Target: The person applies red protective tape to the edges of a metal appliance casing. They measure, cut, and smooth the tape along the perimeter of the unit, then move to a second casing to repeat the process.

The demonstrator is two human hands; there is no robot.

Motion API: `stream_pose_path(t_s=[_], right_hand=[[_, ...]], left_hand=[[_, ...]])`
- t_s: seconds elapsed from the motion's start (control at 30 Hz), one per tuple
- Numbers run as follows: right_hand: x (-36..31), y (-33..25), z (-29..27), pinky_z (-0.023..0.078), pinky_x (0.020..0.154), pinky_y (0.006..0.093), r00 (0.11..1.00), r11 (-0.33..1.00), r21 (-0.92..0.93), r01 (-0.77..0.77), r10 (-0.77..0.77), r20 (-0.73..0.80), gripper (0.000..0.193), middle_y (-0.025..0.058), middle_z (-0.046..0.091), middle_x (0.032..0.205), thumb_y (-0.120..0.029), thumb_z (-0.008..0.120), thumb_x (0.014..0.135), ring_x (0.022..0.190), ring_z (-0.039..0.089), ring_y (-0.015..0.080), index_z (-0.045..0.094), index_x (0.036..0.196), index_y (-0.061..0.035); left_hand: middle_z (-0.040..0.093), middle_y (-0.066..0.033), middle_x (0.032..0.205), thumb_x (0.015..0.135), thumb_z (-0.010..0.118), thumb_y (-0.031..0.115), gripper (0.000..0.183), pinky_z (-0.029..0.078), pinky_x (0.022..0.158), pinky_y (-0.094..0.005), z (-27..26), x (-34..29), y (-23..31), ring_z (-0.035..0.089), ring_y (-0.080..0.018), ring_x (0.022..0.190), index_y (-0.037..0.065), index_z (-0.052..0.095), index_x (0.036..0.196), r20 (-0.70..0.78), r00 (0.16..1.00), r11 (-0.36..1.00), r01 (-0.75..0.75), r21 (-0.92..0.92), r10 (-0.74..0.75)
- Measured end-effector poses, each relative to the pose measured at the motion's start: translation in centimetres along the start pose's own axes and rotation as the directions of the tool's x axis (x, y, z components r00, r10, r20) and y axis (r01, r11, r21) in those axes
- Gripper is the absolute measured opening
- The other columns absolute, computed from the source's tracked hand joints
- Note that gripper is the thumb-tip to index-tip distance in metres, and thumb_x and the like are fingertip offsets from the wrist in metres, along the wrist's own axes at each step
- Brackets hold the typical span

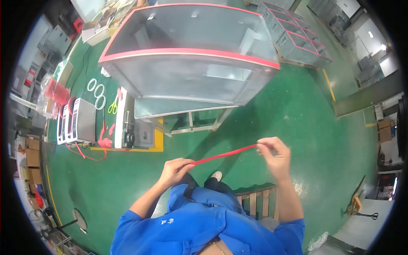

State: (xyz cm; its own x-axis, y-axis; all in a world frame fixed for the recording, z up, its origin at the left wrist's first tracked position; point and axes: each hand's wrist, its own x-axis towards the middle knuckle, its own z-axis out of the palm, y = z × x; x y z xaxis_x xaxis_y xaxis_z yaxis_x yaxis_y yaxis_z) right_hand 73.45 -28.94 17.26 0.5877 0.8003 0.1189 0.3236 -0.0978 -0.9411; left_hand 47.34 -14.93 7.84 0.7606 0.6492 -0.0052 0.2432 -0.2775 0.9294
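A narrow strip of red tape (225, 154) stretches between my two hands in front of my body, its right end higher than its left. My left hand (174, 169) is closed in a pinch on the left end. At the other end, the thumb and fingers of my right hand (276, 157) pinch the strip. Beyond my hands stands a big grey metal box (178, 78), apart from the strip. Red tape edging (191, 51) runs along the rim of the box.
The box rests on a metal stand (191, 123). To the left, a green-topped bench holds grey tape dispensers (83, 121), yellow-green scissors (113, 106) and white rings (100, 90). A wooden pallet (259, 202) lies beside me on the right. More red-edged boxes (297, 38) stand at the far right.
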Motion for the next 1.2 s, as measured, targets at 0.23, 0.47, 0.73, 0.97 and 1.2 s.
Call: stream_pose_path(t_s=[0.23,0.47,0.73,0.97,1.2], right_hand=[[6.6,0.9,-10.6,0.048,0.062,0.0223,1.0,0.98,0.2,0.024,-0.025,0.0,0.017,0.0063,0.057,0.079,-0.001,0.056,0.082,0.069,0.057,0.0105,0.051,0.098,0.0028],[19.4,0.6,-14.1,0.047,0.064,0.0231,0.968,0.973,0.149,0.177,-0.199,0.151,0.006,0.0062,0.057,0.079,-0.005,0.051,0.086,0.07,0.057,0.0109,0.051,0.089,0.0],[33.1,0.6,-18.7,0.041,0.059,0.0203,0.908,0.963,0.048,0.264,-0.265,0.325,0.002,0.0009,0.051,0.074,-0.003,0.053,0.083,0.062,0.048,0.0067,0.053,0.084,-0.0016],[44.9,1.3,-16.6,0.046,0.059,0.0232,0.815,0.975,0.217,0.047,-0.163,0.557,0.009,0.0049,0.055,0.074,-0.002,0.055,0.082,0.064,0.054,0.0096,0.05,0.088,0.0007],[55.5,2.7,-12.7,0.045,0.057,0.0224,0.506,0.981,0.155,0.119,-0.194,0.84,0.007,0.0035,0.056,0.074,-0.006,0.056,0.081,0.063,0.053,0.0086,0.052,0.082,-0.0008]], left_hand=[[0.065,-0.0088,0.076,0.077,0.064,0.008,0.012,0.048,0.062,-0.0246,3.4,5.8,5.2,0.063,-0.0136,0.069,0.001,0.064,0.086,-0.185,0.982,0.996,-0.015,0.09,0.032],[0.062,-0.0077,0.078,0.076,0.063,0.0,0.008,0.046,0.056,-0.0248,3.1,13.5,9.5,0.058,-0.0118,0.066,0.0,0.062,0.084,-0.416,0.827,0.905,-0.237,0.353,0.379],[0.058,-0.0097,0.078,0.074,0.061,-0.007,0.013,0.043,0.048,-0.0212,4.2,21.6,14.7,0.055,-0.0113,0.06,-0.003,0.06,0.086,-0.614,0.78,0.92,-0.148,-0.364,-0.118],[0.052,-0.0095,0.082,0.075,0.061,-0.007,0.01,0.042,0.045,-0.0189,5.2,25.5,16.7,0.053,-0.0105,0.057,-0.003,0.058,0.083,-0.743,0.662,0.996,-0.074,0.058,0.092],[0.055,-0.0059,0.068,0.078,0.06,0.001,0.008,0.041,0.045,-0.0198,10.2,28.5,20.1,0.051,-0.0097,0.055,-0.003,0.055,0.083,-0.836,0.347,0.896,0.029,-0.443,-0.425]])
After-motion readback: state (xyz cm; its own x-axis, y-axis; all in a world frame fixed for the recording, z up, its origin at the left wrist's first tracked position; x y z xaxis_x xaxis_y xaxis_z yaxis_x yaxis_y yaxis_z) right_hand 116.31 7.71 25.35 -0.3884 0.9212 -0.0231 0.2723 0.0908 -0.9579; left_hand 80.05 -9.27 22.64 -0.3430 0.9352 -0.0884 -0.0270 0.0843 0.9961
